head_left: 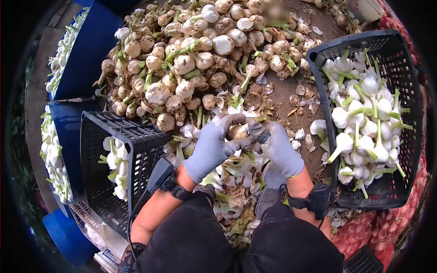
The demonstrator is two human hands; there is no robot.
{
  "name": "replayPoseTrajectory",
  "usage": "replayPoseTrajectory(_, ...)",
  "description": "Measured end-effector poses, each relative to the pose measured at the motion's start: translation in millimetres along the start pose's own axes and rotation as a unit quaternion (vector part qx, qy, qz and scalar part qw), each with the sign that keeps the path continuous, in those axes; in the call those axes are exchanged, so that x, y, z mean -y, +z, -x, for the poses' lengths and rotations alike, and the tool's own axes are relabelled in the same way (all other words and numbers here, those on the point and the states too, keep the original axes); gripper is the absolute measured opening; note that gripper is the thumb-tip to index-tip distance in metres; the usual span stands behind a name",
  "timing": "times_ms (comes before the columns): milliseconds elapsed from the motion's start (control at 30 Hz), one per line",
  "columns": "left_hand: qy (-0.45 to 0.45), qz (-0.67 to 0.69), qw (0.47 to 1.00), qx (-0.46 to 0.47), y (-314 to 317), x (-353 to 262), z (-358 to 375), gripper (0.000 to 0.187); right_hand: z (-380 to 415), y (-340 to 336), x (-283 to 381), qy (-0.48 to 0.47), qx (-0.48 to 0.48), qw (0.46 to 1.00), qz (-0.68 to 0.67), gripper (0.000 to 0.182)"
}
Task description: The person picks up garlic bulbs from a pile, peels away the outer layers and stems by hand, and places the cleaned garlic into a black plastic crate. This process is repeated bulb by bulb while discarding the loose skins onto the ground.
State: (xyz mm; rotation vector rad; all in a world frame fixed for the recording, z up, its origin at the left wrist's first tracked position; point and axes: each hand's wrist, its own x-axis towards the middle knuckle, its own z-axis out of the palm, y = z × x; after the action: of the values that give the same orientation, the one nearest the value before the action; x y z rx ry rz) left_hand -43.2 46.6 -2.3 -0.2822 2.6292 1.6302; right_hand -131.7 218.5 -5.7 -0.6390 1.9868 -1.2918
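Between my two gloved hands is a brownish, unpeeled garlic bulb [239, 132], partly covered by fingers. My left hand [210, 148] is closed around the bulb's left side, thumb and fingers curled about it. On the other side, my right hand [278, 148] pinches at the bulb's right edge with bent fingers; its fingertips look dark, and whether they also hold something small cannot be made out. Below the hands lie peeled garlic skins and leaf scraps [239, 182]. Just beyond them rises a large heap of soil-stained garlic bulbs [182, 68].
A black crate [368, 200] with cleaned white garlic stands at right. Another black crate [107, 170] at left holds several white bulbs. Blue containers [75, 123] of white garlic line the far left. Red mesh sacks [355, 234] lie at lower right.
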Motion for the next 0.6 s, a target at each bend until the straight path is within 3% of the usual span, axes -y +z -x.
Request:
replayPoseTrajectory(67, 0.018, 0.044, 0.999, 0.018, 5, -1, 0, 0.065, -2, -5, 4, 0.187, -0.02, 0.956, -0.226, 0.027)
replayPoseTrajectory(133, 0.045, -0.024, 0.999, 0.009, 10, 3, 2, 0.069, 1, 2, -12, 0.16, -0.043, 0.97, -0.178, 0.027)
replayPoseTrajectory(200, 0.049, -0.006, 0.999, 0.001, 10, 7, 2, 0.068, 5, 6, -16, 0.048, -0.033, 0.953, -0.298, 0.021)
replayPoseTrajectory(233, 0.01, 0.034, 0.999, 0.007, 8, 3, 3, 0.065, 3, 6, -12, 0.05, -0.031, 0.952, -0.299, 0.021)
replayPoseTrajectory(267, -0.028, 0.073, 0.997, 0.013, 7, 0, 3, 0.062, -1, 6, -7, 0.113, -0.021, 0.97, -0.215, 0.019)
replayPoseTrajectory(300, -0.004, 0.069, 0.998, 0.006, 6, -1, 3, 0.055, -5, 6, 0, 0.173, -0.012, 0.976, -0.129, 0.02)
replayPoseTrajectory(333, -0.005, 0.067, 0.998, 0.005, 4, 0, 3, 0.055, -6, 9, -2, 0.172, -0.01, 0.977, -0.13, 0.02)
replayPoseTrajectory(400, -0.008, 0.021, 1.0, -0.01, 2, 2, 4, 0.05, -6, 18, -9, 0.072, -0.053, 0.995, -0.031, 0.025)
replayPoseTrajectory(467, -0.036, 0.039, 0.998, -0.019, 1, 1, 4, 0.048, -5, 19, -9, 0.076, -0.051, 0.995, -0.041, 0.026)
replayPoseTrajectory(533, 0.005, 0.075, 0.997, -0.032, -2, 4, 4, 0.044, -1, 14, 6, 0.165, -0.011, 0.962, -0.218, 0.027)
replayPoseTrajectory(567, 0.003, 0.074, 0.997, -0.032, -3, 3, 6, 0.044, 1, 13, 10, 0.165, -0.011, 0.961, -0.219, 0.027)
replayPoseTrajectory(600, -0.059, 0.185, 0.981, -0.028, -4, 1, 6, 0.042, 2, 12, 13, 0.155, -0.025, 0.967, -0.202, 0.026)
